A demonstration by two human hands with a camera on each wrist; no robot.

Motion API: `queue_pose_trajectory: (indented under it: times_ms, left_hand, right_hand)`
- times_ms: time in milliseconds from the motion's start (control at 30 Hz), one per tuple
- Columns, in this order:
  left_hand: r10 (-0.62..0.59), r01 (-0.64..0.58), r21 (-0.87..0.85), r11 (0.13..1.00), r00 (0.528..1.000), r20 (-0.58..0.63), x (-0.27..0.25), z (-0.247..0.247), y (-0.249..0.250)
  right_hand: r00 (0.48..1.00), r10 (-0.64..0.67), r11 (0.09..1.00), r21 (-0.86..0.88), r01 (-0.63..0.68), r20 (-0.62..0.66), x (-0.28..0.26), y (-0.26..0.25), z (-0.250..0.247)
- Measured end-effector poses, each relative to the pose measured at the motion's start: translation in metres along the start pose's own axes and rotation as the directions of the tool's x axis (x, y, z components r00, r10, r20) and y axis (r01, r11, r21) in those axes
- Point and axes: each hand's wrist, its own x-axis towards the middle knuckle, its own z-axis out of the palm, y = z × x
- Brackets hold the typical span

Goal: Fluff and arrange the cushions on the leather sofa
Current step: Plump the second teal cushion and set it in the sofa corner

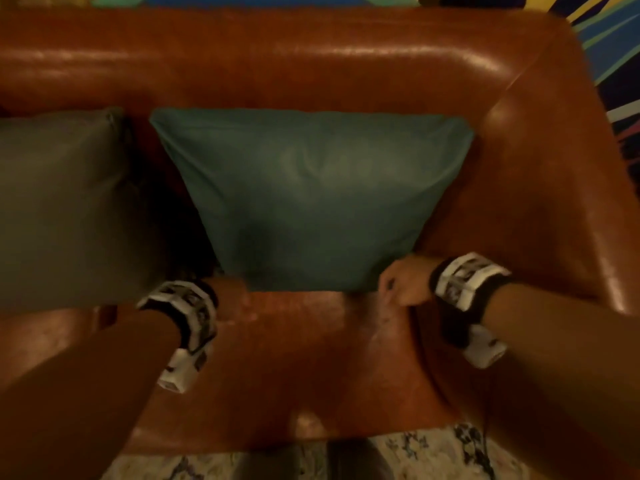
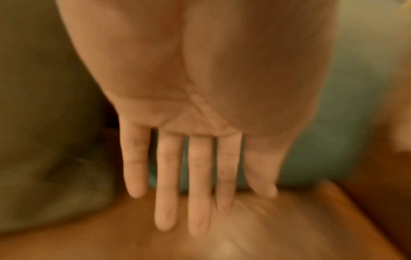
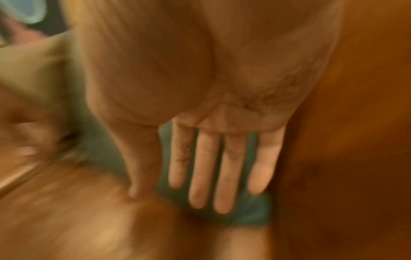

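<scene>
The teal cushion point(image 1: 311, 199) is standing against the back of the sofa point(image 1: 311, 60) in its right corner, looking plump and placed; the grey cushion point(image 1: 55, 202) beside it is probably still waiting. The left hand point(image 2: 189, 123) is hovering flat, fingers straight, holding nothing. The right hand point(image 3: 213, 140) is spreading straight fingers by the teal cushion's lower edge; contact is unclear.

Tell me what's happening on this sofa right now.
A person is tidying cushions on a brown leather sofa. A teal cushion leans against the backrest beside the armrest, with an olive-grey cushion next to it. The left hand and right hand are at the teal cushion's bottom corners, fingers straight, gripping nothing.
</scene>
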Motion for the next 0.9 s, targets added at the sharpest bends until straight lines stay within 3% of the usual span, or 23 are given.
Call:
queue_pose_trajectory:
  times_ms: [67, 100, 200, 333, 400, 467, 533, 567, 600, 633, 700, 767, 800, 833, 867, 900]
  left_hand:
    - [0.111, -0.110, -0.029, 0.994, 0.993, 0.046, 0.020, 0.010, 0.037]
    - [0.119, -0.118, -0.042, 0.992, 0.993, 0.021, 0.028, 0.008, 0.052]
    - [0.107, -0.118, -0.053, 0.992, 0.980, -0.170, 0.059, 0.004, 0.045]
    - [-0.151, 0.142, -0.057, 0.988, 0.966, -0.208, 0.070, 0.032, -0.022]
    - [-0.198, 0.197, -0.029, 0.980, 0.954, -0.224, 0.058, 0.041, -0.040]
    - [-0.117, 0.101, -0.078, 0.992, 0.966, -0.230, 0.033, 0.037, -0.026]
    - [0.134, -0.171, -0.189, 0.967, 0.972, -0.195, 0.007, 0.014, 0.010]
    - [0.273, -0.320, -0.288, 0.902, 0.942, -0.193, -0.005, -0.005, 0.032]
    - [0.393, -0.447, -0.390, 0.805, 0.894, -0.214, -0.013, -0.027, 0.049]
    - [0.433, -0.495, -0.560, 0.664, 0.866, -0.251, -0.012, -0.048, 0.056]
    - [0.288, -0.411, -0.864, 0.292, 0.899, -0.330, -0.013, -0.095, 0.045]
    - [0.074, -0.353, -0.933, -0.064, 0.931, -0.358, -0.026, -0.123, 0.019]
    - [-0.059, -0.405, -0.890, -0.211, 0.914, -0.402, -0.034, -0.133, 0.009]
    - [-0.220, -0.504, -0.805, -0.313, 0.863, -0.455, -0.043, -0.141, 0.003]
    - [-0.401, -0.653, -0.693, -0.305, 0.748, -0.528, -0.053, -0.148, 0.004]
    - [-0.553, -0.788, -0.605, -0.116, 0.557, -0.619, -0.056, -0.156, 0.011]
  right_hand:
    - [0.991, -0.094, 0.995, 0.035, 0.091, 0.100, 0.024, -0.039, 0.023]
    - [0.991, -0.096, 0.994, 0.052, 0.092, 0.091, 0.043, -0.050, 0.029]
    - [1.000, 0.002, 0.994, 0.114, -0.002, 0.002, 0.082, -0.049, 0.030]
    - [0.981, 0.164, 0.968, 0.209, -0.141, -0.099, 0.075, 0.013, 0.040]
    - [0.941, 0.300, 0.938, 0.228, -0.262, -0.154, 0.058, 0.039, 0.041]
    - [0.930, 0.292, 0.936, 0.267, -0.230, -0.223, 0.037, 0.041, 0.034]
    - [0.960, 0.119, 0.921, 0.389, -0.011, -0.254, 0.013, 0.019, 0.018]
    - [0.971, -0.019, 0.866, 0.481, 0.135, -0.238, 0.003, 0.000, 0.005]
    - [0.964, -0.156, 0.755, 0.603, 0.257, -0.215, -0.006, -0.019, -0.012]
    - [0.942, -0.247, 0.611, 0.718, 0.333, -0.226, -0.012, -0.030, -0.029]
    - [0.934, -0.194, 0.269, 0.900, 0.344, -0.300, -0.014, -0.026, -0.066]
    - [0.934, -0.004, -0.047, 0.933, 0.356, -0.356, -0.026, -0.003, -0.097]
    - [0.918, 0.113, -0.155, 0.906, 0.395, -0.381, -0.034, 0.009, -0.106]
    - [0.859, 0.263, -0.175, 0.853, 0.491, -0.440, -0.043, 0.015, -0.110]
    - [0.738, 0.415, -0.056, 0.794, 0.605, -0.533, -0.048, 0.017, -0.110]
    - [0.538, 0.528, 0.255, 0.727, 0.638, -0.657, -0.049, 0.014, -0.108]
